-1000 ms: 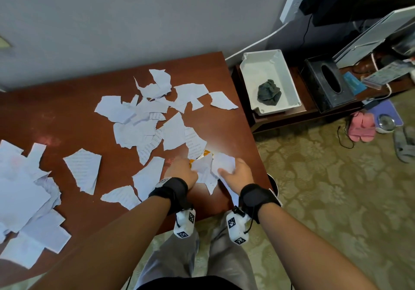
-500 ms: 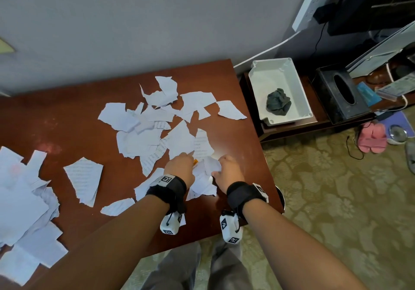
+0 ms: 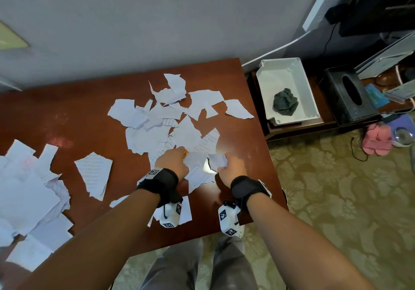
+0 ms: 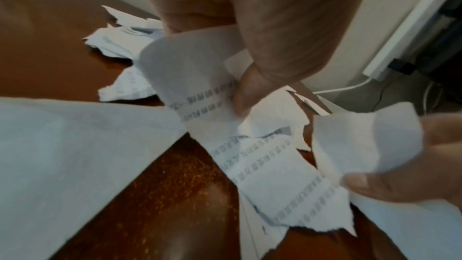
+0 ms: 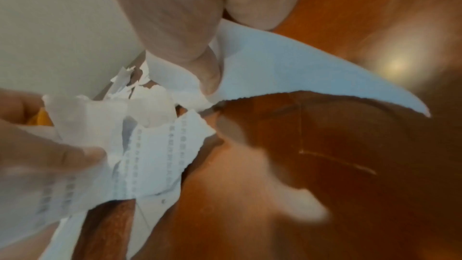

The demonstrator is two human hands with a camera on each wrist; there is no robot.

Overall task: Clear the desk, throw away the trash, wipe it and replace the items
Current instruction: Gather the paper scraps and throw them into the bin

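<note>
Near the front right corner of the desk [image 3: 67, 114], the head view shows both hands close together. The left hand [image 3: 173, 161] curls its fingers on a printed scrap [image 3: 197, 170] that lies between the hands. The right hand [image 3: 231, 168] pinches a small white piece [image 3: 216, 161] and holds it up off the wood. A bit of something orange [image 3: 185, 153] peeks out by the left hand. More paper scraps [image 3: 157, 121] lie spread from the middle of the desk toward the back edge. A paper pile [image 3: 22, 188] sits at the left edge. Past the right edge, off the desk, a white tray [image 3: 283, 80] holds a dark cloth [image 3: 285, 105]. A black tissue box [image 3: 345, 96] stands beside the tray.

From the left wrist, the left hand [image 4: 262, 17] pinches the printed scrap [image 4: 195, 70] between thumb and fingers. The scrap bends over and hangs down to the desk [image 4: 175, 185]. The right hand [image 4: 412, 165] grips the white piece [image 4: 362, 141] just beside it.

From the right wrist, things look blurry. The right hand [image 5: 175, 17] pinches the white piece [image 5: 287, 70], which curves out over the wood. The left hand [image 5: 37, 155] holds the printed scrap [image 5: 155, 155].
</note>
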